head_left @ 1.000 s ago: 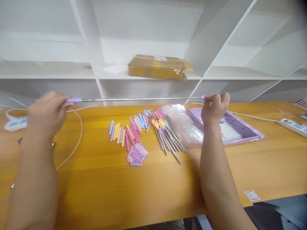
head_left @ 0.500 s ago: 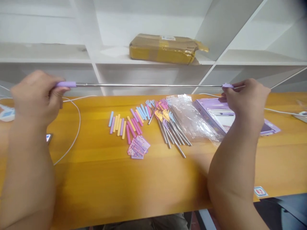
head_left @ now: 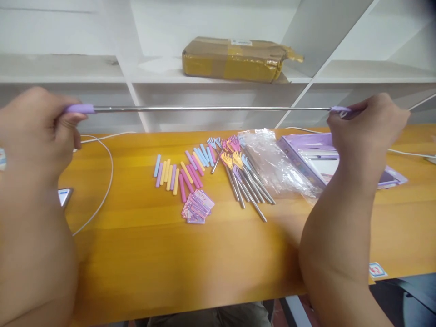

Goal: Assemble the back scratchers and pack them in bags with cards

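A telescopic back scratcher [head_left: 211,108] is stretched out level above the table, its thin metal rod running between my two hands. My left hand [head_left: 41,127] is closed round its purple handle. My right hand [head_left: 369,120] pinches the purple claw head at the other end, which the fingers partly cover. Below on the table lie several more back scratchers [head_left: 247,184] with orange, pink, blue and purple claws and bare metal rods. Left of them are several loose coloured handle sleeves [head_left: 170,177] and a fanned pile of purple printed cards [head_left: 197,208].
A clear plastic bag [head_left: 272,159] lies beside a purple box [head_left: 303,141] at the right. White cables [head_left: 111,177] and a phone [head_left: 64,196] are at the left. A taped carton [head_left: 235,59] sits on the white shelf [head_left: 156,75] behind the table [head_left: 170,263].
My hands have moved farther apart and slightly up in view, and the rod between them is longer. The things on the table lie as before.
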{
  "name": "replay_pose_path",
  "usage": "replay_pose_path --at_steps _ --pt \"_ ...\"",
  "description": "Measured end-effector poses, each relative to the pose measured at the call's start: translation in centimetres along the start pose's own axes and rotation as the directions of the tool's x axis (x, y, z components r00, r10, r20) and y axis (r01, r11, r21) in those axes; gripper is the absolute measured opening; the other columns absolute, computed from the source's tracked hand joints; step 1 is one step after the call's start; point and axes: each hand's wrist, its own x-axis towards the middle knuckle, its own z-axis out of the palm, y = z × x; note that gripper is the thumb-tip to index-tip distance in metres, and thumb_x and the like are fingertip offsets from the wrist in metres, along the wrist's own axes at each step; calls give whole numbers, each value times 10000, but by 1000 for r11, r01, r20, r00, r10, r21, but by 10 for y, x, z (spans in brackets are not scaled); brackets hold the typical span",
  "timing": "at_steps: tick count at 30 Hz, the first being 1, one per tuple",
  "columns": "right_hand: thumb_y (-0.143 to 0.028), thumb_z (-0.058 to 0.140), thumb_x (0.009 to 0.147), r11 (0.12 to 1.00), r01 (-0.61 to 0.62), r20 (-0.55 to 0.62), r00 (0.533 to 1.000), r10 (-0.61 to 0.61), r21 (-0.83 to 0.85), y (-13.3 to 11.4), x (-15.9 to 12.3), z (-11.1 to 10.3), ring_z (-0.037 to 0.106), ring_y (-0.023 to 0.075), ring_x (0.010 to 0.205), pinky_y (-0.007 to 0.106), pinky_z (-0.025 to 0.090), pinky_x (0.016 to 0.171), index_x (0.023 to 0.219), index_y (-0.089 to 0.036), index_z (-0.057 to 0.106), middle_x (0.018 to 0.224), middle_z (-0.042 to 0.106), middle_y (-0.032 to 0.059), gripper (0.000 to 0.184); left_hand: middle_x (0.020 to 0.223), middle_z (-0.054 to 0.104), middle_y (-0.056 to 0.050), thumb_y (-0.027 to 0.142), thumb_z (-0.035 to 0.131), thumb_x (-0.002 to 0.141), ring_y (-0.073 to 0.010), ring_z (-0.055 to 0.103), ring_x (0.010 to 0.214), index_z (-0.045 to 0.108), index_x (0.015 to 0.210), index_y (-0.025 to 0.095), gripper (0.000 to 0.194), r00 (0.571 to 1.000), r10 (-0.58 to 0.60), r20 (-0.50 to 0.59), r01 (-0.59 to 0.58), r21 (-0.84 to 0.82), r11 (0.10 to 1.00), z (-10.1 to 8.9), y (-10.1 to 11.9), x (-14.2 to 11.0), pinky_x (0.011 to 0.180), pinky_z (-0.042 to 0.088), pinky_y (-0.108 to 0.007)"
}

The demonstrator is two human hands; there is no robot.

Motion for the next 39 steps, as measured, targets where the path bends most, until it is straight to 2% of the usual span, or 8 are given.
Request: replay_pose_path --at_steps 3,10,17,22,26,31,34,39 --pt "-181 870 807 993 85 25 996 -87 82 2 -3 -5 488 184 703 408 389 746 1071 -146 805 849 728 120 275 782 625 -12 610 429 1103 -175 592 975 821 1030 163 599 998 34 -44 -36 -44 998 3 4 -2 1022 480 -345" --pt "-270 788 842 952 241 63 964 -257 187 -7 -18 -8 482 185 718 379 423 815 936 -226 698 821 687 40 138 957 688 -26 682 416 1097 -179 593 1020 787 1211 211 610 997 78 4 -78 -81 994 18 7 -4 1057 473 -328" --pt "-209 879 737 951 205 60 973 -224 234 -6 -16 -15 424 149 655 360 404 781 896 -247 638 734 588 -37 292 936 688 -28 708 383 1098 -187 598 1000 788 1171 221 637 996 93 2 -93 -98 991 15 15 -7 1022 467 -306" --pt "-147 895 703 989 126 99 986 -134 82 -16 -13 -14 321 170 650 420 340 739 938 -266 687 734 569 8 335 1005 712 -23 659 367 1120 -180 591 939 753 1223 242 577 989 141 40 -137 -92 986 21 32 -9 916 484 -303" --pt "-263 898 768 988 145 55 987 -148 56 -23 -18 -13 302 184 669 436 308 731 999 -271 705 741 558 23 301 992 709 -14 631 379 1126 -190 596 936 740 1196 262 521 988 147 53 -141 -102 985 25 40 -10 866 479 -312" --pt "-341 877 824 967 208 44 975 -217 149 -16 -21 -20 342 182 679 415 324 736 968 -252 699 752 592 33 246 930 670 -13 540 395 1148 -186 589 939 716 1171 230 446 987 145 75 -143 -34 989 24 37 -9 842 465 -303" --pt "-364 851 861 950 246 38 965 -258 193 -15 -24 -27 378 182 686 402 330 742 967 -244 694 755 587 27 224 828 631 4 479 415 1154 -190 588 929 699 1144 221 384 979 141 145 -141 -6 990 25 39 -9 819 458 -291" --pt "-409 745 945 905 374 92 913 -398 203 -36 -43 -38 346 178 680 374 307 737 1030 -241 677 787 593 40 200 812 593 -4 430 427 1152 -200 613 848 697 1101 203 356 972 132 194 -126 -43 991 34 65 -19 751 440 -303"
